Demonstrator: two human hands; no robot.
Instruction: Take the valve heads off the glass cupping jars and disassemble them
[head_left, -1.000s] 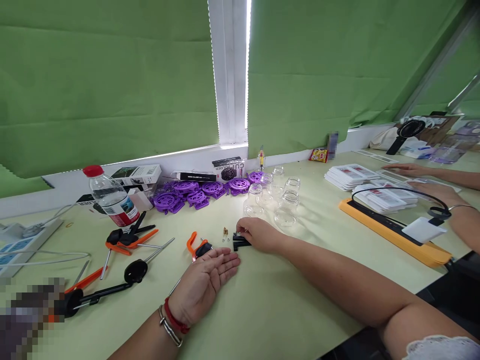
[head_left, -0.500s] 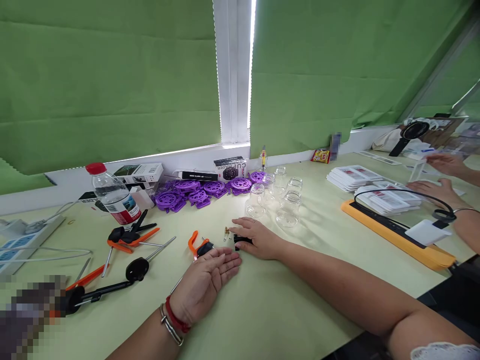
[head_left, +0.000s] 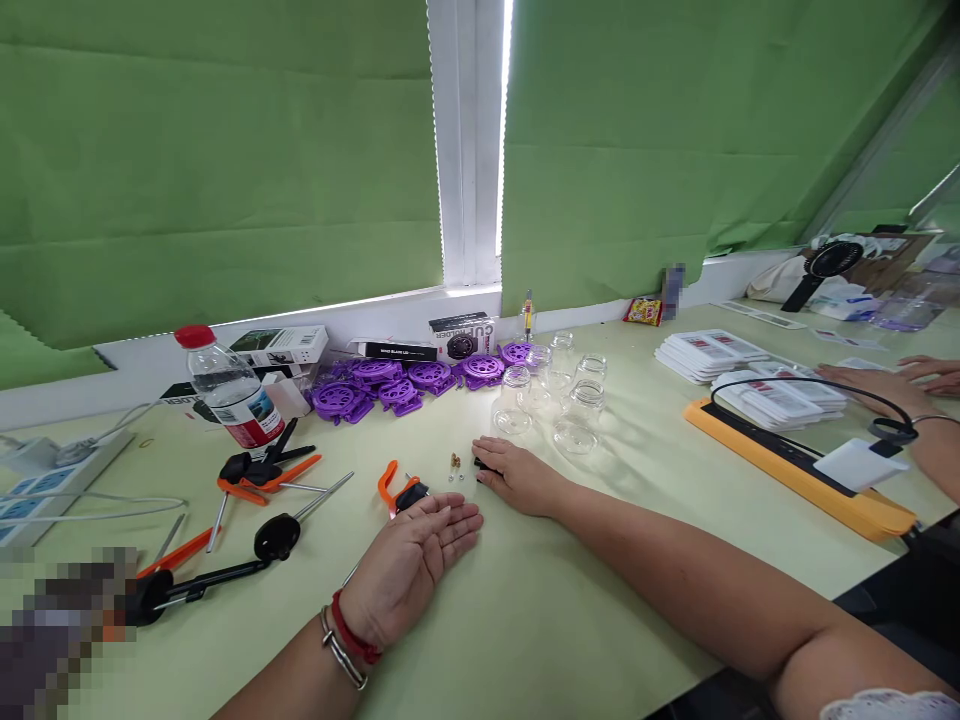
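Observation:
My left hand (head_left: 420, 560) lies palm up on the table, its fingers stretched out and nothing in it. Under and beside its fingertips is a tool with an orange handle (head_left: 387, 490) and a black part, partly hidden by the hand. My right hand (head_left: 521, 480) rests palm down, fingers curled over a small black part (head_left: 487, 466) that they mostly cover. Between the hands and just beyond them stand small brass screws (head_left: 455, 461). Tiny silvery pieces, perhaps nuts, (head_left: 456, 478) lie next to the screws.
Upturned glass jars (head_left: 577, 420) stand beyond my right hand. Purple plastic parts (head_left: 401, 395) are piled at the back. Left are a water bottle (head_left: 244, 415), orange-and-black tools (head_left: 266, 475) and a power strip (head_left: 64, 490). Right are a yellow-orange bar (head_left: 795, 485), stacked white packs (head_left: 780, 398) and another person's hands (head_left: 877, 385).
My right hand has drawn slightly right, away from the screws, and its fingers have curled in over the black part. My left hand stays still. The other person's hands have moved lower.

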